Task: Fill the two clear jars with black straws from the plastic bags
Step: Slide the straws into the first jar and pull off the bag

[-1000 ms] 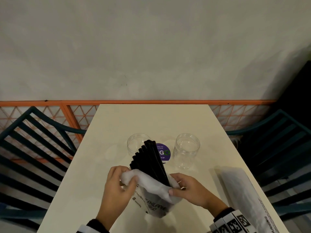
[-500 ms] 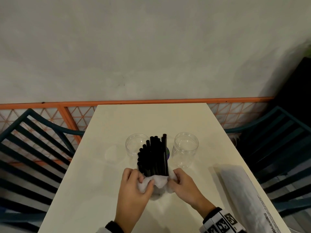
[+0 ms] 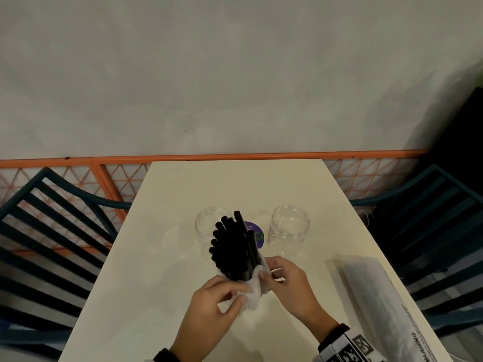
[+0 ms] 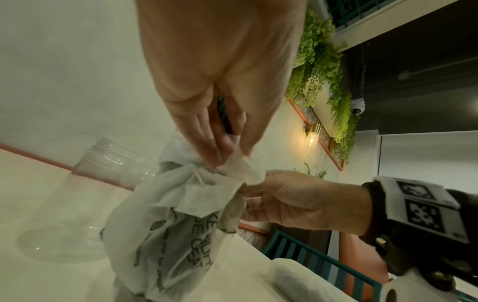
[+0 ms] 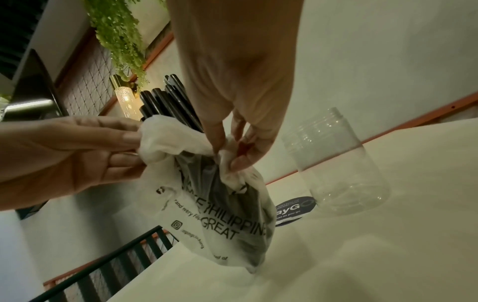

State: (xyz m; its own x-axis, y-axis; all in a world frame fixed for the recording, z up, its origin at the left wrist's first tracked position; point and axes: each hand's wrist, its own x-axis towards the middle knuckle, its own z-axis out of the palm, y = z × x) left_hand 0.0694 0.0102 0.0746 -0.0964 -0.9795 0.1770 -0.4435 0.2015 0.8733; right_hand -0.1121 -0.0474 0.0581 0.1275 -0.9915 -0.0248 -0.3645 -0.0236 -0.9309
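Left hand: the left hand [image 3: 218, 300] pinches the rolled-down rim of the plastic bag [image 5: 212, 206] between thumb and curled fingers.
Right hand: the right hand [image 3: 286, 282] pinches the opposite side of the same rim with thumb and fingertips.
Bag position: the bag stands upright on the table [image 3: 162, 257], just in front of the two jars, held between both hands.
Risk, spill: the black straws [image 3: 234, 246] stand loose and lean toward the left jar [image 3: 202, 226]. If either pinch slips, the soft film would likely collapse and the bundle could fan out across the table.
Risk, tipping: both jars look light and empty. A sideways push from the bundle or a hand would probably knock one over.
Risk, jamming: pushing the whole bundle at once into a jar mouth may catch stray straws on the rim.
Straw appearance: matte black, straight, tightly bunched, upper ends uneven, one straw standing above the rest.
Bag appearance: thin, whitish, translucent, crumpled, with dark printed lettering; the straws show through as a grey mass.
Right jar: the right jar [image 3: 288, 232] is clear, lidless, empty, and apart from the bag.
Second bag: the second bag [image 3: 384, 307] lies flat near the right table edge, untouched.
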